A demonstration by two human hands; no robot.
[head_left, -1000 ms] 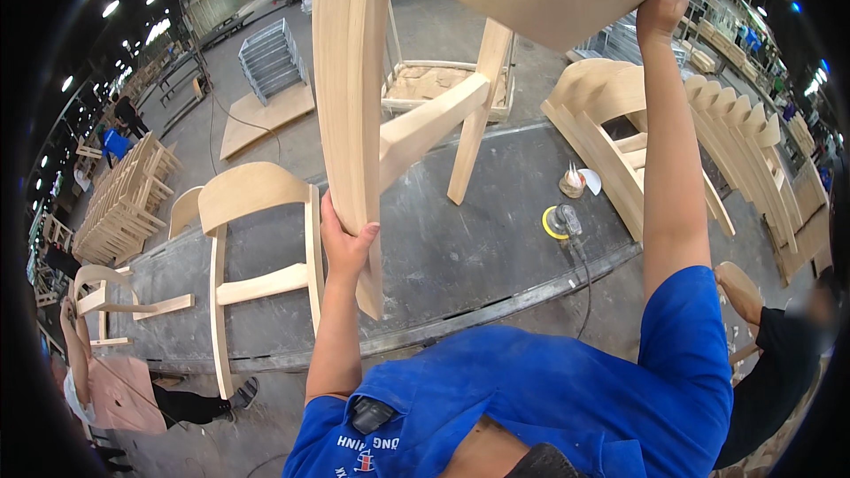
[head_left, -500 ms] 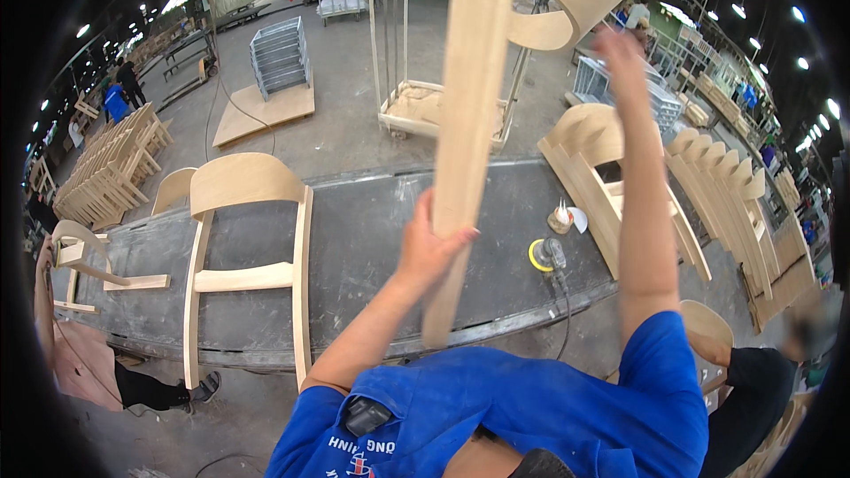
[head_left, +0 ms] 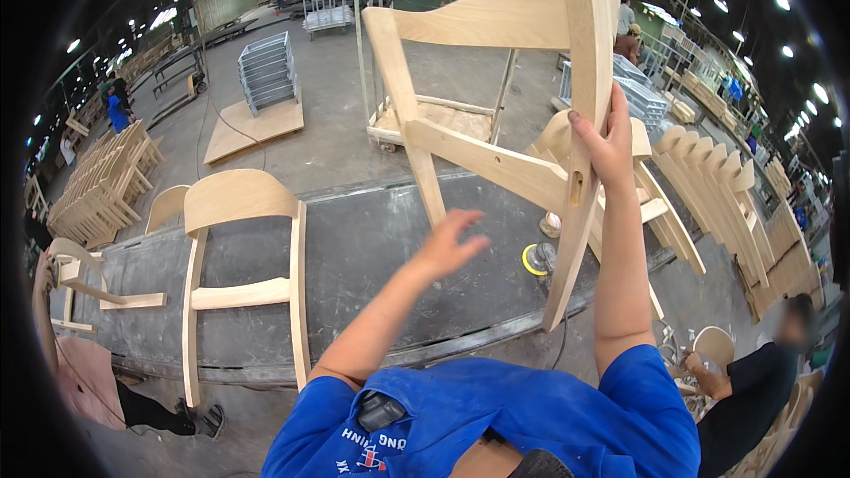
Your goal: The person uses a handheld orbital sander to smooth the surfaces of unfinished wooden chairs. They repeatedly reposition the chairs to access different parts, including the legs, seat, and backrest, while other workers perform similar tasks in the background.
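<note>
A pale wooden chair frame [head_left: 591, 44] is raised above the dark worktable, tilted, with two long legs joined by a wide upper rail and a narrower lower rail. My right hand [head_left: 607, 143] grips its near leg, thumb on one face and fingers behind. Below the far leg, my left hand [head_left: 447, 246] is off the wood with fingers spread, holding nothing. Under the frame on the table sits a sander [head_left: 538, 258] with a yellow-edged pad, partly hidden by the near leg. Another chair frame [head_left: 241, 205] with a curved backrest lies on the table to the left.
The worktable [head_left: 372, 301] spans the view. Stacked chair frames [head_left: 708, 177] stand to the right. A wheeled cart [head_left: 456, 115] and a grey crate stack [head_left: 266, 71] on a board lie beyond. One person [head_left: 753, 381] works at right, another [head_left: 88, 363] at left.
The chair frame has turned from edge-on to showing both legs and rails. My right hand has come down onto the near leg, while my left hand has let go and opened.
</note>
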